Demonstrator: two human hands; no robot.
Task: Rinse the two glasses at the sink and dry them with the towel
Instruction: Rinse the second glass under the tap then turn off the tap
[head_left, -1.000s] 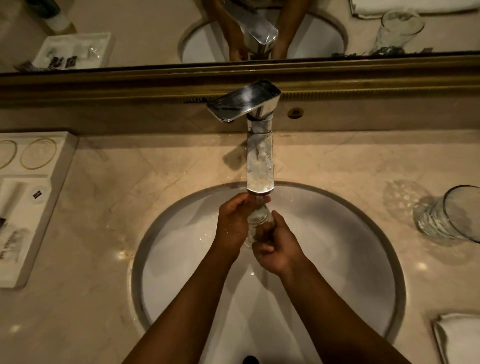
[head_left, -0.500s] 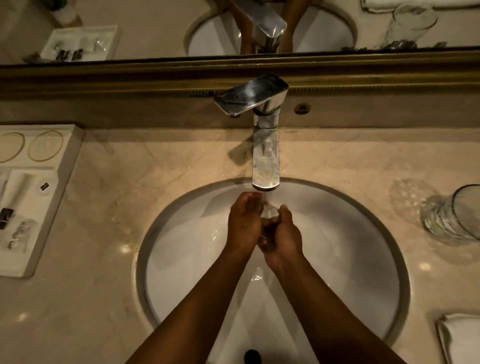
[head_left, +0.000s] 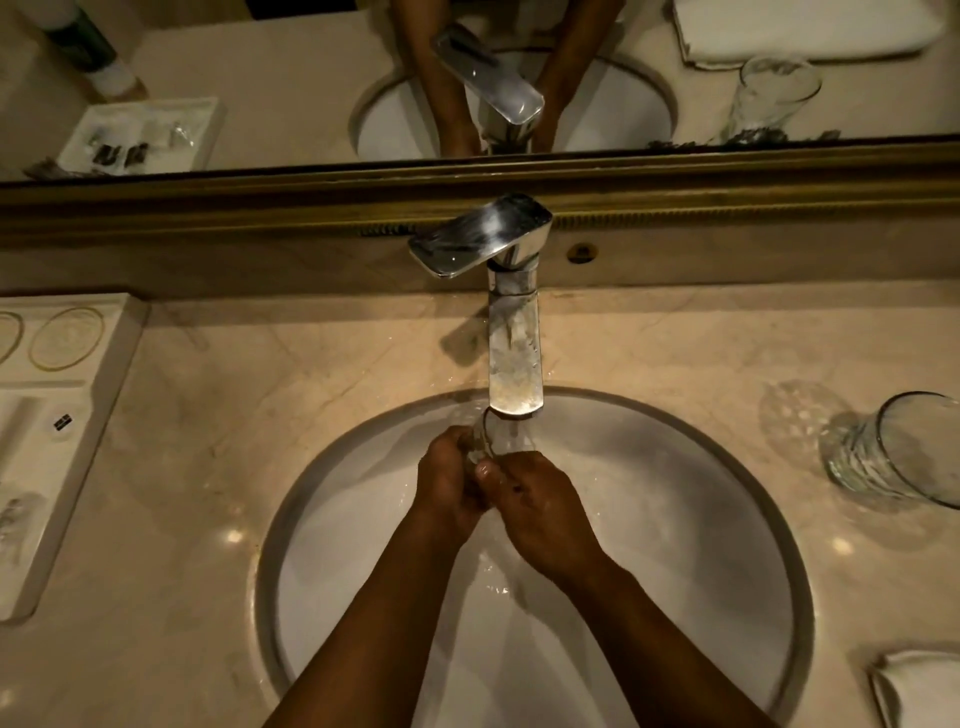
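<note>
A clear glass (head_left: 501, 434) sits right under the spout of the chrome tap (head_left: 514, 364), over the white round sink (head_left: 701, 519). My left hand (head_left: 447, 478) grips its left side and my right hand (head_left: 543, 506) wraps round its lower part; both hands hide most of it. Water splashes run down the basin below my wrists. A second clear glass (head_left: 893, 452) stands on the marble counter at the right edge. A folded white towel (head_left: 919, 686) lies at the bottom right corner, partly cut off by the frame.
A white tray (head_left: 62, 415) with small toiletry items stands on the counter (head_left: 234, 441) at the left. A gold-framed mirror (head_left: 311, 62) runs along the back wall and reflects the tap, tray, glass and towel.
The glass has come up a little and its rim now shows under the spout. My hands have shifted round it while staying in the same place.
</note>
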